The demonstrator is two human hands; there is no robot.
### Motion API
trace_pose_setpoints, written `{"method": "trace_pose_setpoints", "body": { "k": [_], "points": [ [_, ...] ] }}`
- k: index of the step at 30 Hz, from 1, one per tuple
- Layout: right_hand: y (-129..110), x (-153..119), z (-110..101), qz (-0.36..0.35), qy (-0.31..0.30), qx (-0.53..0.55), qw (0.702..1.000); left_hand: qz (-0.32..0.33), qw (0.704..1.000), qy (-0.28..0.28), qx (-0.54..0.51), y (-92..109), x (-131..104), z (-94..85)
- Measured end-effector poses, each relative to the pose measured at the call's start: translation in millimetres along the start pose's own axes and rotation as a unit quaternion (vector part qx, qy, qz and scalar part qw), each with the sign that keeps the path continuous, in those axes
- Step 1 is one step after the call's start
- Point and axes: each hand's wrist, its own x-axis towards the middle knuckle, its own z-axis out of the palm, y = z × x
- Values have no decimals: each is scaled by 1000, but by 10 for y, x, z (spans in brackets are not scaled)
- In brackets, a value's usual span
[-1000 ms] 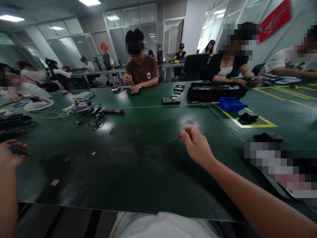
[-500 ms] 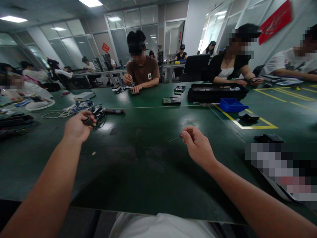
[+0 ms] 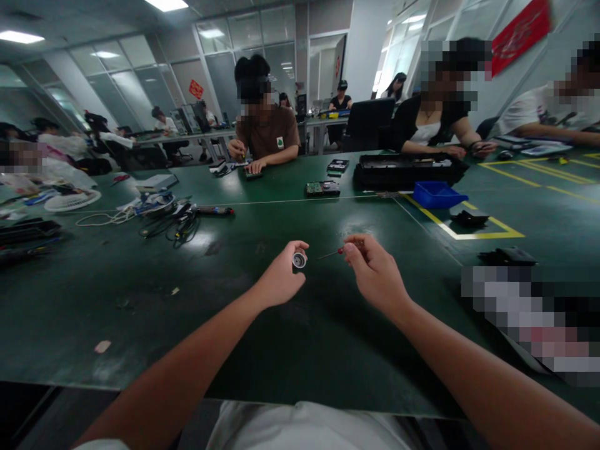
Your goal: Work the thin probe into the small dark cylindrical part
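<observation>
My left hand holds a small round part with a pale rim and a dark inside, its round face turned toward the right. Facing it, my right hand grips the handle of a thin screwdriver; the shaft points left toward the round part, and a small gap separates them. Both hands are above the green table. Most of the screwdriver's handle is hidden in my right fingers.
Black cables and a pen-like tool lie left. Ahead are a green circuit-board drive, a long black housing and a blue tray. Black pieces lie right. People sit across the table, one handling a small board.
My left hand has moved right from beside the cables to the middle, bringing the round part near the screwdriver tip. My right hand has hardly moved.
</observation>
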Motion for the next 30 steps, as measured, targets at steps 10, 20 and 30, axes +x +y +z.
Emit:
{"method": "trace_pose_setpoints", "body": {
  "k": [10, 20, 30],
  "points": [
    [-73, -76, -62, -49, 19, 27, 998, 75, 994, -18, 80, -202, -19, 31],
    [-39, -83, 11, -57, 5, 23, 998, 88, 994, 12, 64, -194, -57, 35],
    [-147, -49, -110, -70, -4, -70, 995, 80, 991, 5, 108, -216, -75, 13]
  ]
}}
